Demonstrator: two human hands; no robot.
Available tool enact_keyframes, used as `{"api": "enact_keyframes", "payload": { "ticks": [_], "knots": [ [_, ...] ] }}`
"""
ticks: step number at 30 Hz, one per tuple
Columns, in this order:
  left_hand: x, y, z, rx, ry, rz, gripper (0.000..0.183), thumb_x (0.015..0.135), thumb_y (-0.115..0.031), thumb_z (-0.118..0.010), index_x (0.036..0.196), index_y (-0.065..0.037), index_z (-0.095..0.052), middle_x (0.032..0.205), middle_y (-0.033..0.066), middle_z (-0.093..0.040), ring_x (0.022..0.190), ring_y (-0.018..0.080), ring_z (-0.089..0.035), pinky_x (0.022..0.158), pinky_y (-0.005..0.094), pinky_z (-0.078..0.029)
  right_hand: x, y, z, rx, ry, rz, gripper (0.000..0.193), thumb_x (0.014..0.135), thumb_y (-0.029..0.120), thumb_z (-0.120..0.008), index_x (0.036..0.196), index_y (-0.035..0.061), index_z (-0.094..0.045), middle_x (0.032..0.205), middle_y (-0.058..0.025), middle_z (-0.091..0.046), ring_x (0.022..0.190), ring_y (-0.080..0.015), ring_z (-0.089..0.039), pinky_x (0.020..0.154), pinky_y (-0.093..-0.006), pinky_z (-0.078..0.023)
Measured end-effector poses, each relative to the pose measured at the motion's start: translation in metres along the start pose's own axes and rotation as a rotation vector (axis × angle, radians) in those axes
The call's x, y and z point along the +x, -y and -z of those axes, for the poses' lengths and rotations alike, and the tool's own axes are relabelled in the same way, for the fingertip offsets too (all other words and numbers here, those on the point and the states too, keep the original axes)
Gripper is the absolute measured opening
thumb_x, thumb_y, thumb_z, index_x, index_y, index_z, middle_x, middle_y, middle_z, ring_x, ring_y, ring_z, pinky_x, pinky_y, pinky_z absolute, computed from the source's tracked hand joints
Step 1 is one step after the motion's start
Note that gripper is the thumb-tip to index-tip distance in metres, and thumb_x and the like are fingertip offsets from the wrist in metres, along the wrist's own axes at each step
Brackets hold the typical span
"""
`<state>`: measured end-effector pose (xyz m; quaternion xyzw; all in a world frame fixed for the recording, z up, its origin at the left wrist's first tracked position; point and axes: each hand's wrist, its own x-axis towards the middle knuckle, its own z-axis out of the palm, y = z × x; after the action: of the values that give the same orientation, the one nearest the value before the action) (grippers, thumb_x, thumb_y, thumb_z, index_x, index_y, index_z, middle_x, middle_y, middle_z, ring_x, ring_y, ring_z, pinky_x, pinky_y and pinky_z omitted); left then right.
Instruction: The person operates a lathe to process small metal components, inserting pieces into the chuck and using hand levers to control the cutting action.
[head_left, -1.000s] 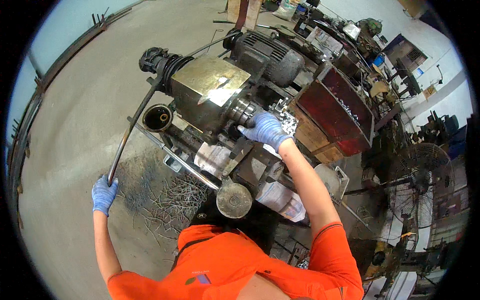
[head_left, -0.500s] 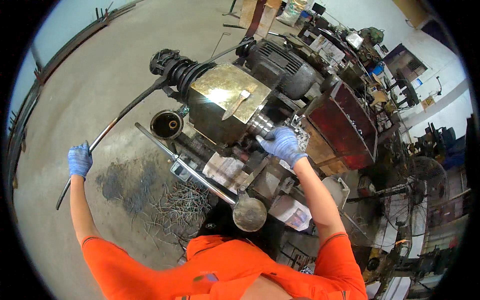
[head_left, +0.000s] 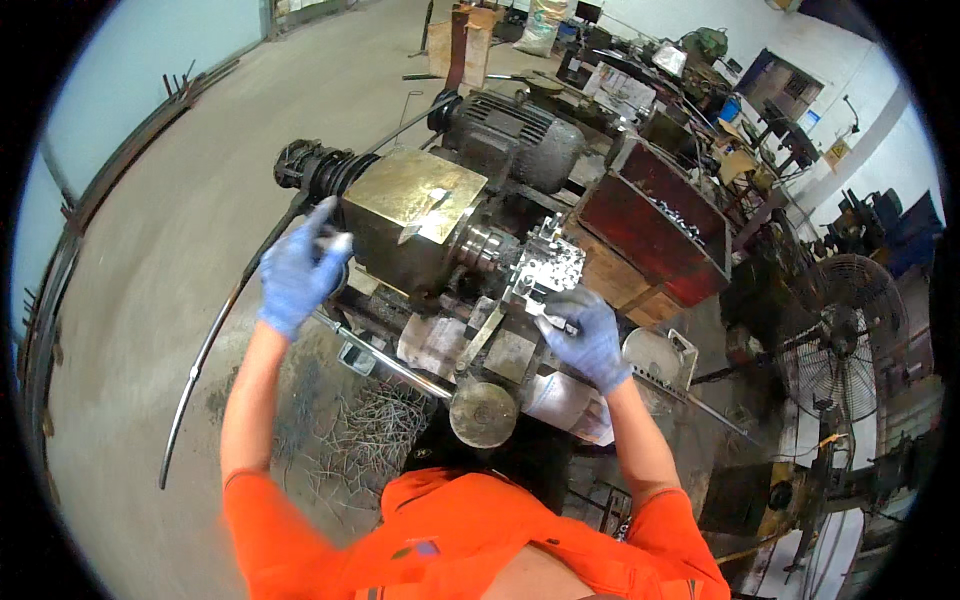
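My left hand (head_left: 297, 272), in a blue glove, is raised at the left end of a machine's brass-topped housing (head_left: 405, 195). Its fingers are apart and nothing shows in them. A long metal rod (head_left: 215, 335) slopes down to the left, clear of that hand. My right hand (head_left: 585, 342), gloved alike, has its fingers bent at the near end of a shiny metal slide block (head_left: 548, 265). Something small sits between thumb and fingers, too hidden to name. The bright round spindle nose (head_left: 487, 247) lies left of the block. A brush (head_left: 425, 215) rests on the housing.
A dark motor (head_left: 515, 140) stands behind the housing. The red metal bin (head_left: 650, 220) at the right holds small metal parts. A polished bar (head_left: 385, 362) with a round pad (head_left: 483, 415) crosses in front. Metal scrap strands (head_left: 375, 430) lie on the floor. A fan (head_left: 840, 340) stands right.
My left hand has let go of the long rod and moved right, towards the housing. My right hand has moved from the spindle nose to the near end of the slide block.
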<state>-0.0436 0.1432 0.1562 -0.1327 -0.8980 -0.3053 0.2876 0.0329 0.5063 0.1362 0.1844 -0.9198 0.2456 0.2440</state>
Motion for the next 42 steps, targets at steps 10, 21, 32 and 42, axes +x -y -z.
{"api": "enact_keyframes", "payload": {
  "ticks": [10,21,32,42],
  "knots": [
    [0.010,-0.013,-0.086,0.162,0.060,-0.278,0.042,0.081,-0.036,-0.057,0.115,-0.011,-0.056,0.075,0.0130,-0.062,0.063,0.0305,-0.060,0.059,0.0408,-0.047,-0.168,-0.031,0.035,-0.058,0.014,-0.464,0.015,0.068,0.019,-0.072,0.070,0.0047,-0.066,0.071,-0.0121,-0.064,0.070,-0.0286,-0.062,0.066,-0.0350,-0.049],
    [0.016,-0.009,-0.071,0.127,-0.157,-0.282,0.023,0.085,-0.027,-0.055,0.099,-0.011,-0.064,0.069,0.0110,-0.060,0.059,0.0269,-0.059,0.054,0.0384,-0.045,-0.222,-0.058,0.018,0.046,-0.066,-0.592,0.014,0.071,0.011,-0.069,0.078,-0.0002,-0.067,0.078,-0.0128,-0.067,0.072,-0.0193,-0.064,0.069,-0.0302,-0.049],
    [0.003,-0.025,-0.065,0.185,-0.035,-0.134,0.028,0.087,-0.032,-0.052,0.101,-0.011,-0.064,0.075,0.0117,-0.063,0.063,0.0277,-0.061,0.057,0.0401,-0.046,-0.214,-0.045,0.008,0.110,-0.007,-0.564,0.013,0.069,0.016,-0.071,0.078,0.0065,-0.068,0.079,-0.0100,-0.066,0.077,-0.0234,-0.063,0.070,-0.0317,-0.048],
    [-0.025,-0.109,-0.132,-0.019,0.141,-0.358,0.023,0.084,-0.025,-0.055,0.098,-0.009,-0.063,0.065,0.0105,-0.058,0.057,0.0271,-0.058,0.052,0.0384,-0.044,-0.222,-0.041,0.019,0.104,-0.049,-0.617,0.014,0.070,0.012,-0.071,0.080,0.0035,-0.068,0.079,-0.0115,-0.066,0.073,-0.0234,-0.063,0.070,-0.0310,-0.049]
  ]
}}
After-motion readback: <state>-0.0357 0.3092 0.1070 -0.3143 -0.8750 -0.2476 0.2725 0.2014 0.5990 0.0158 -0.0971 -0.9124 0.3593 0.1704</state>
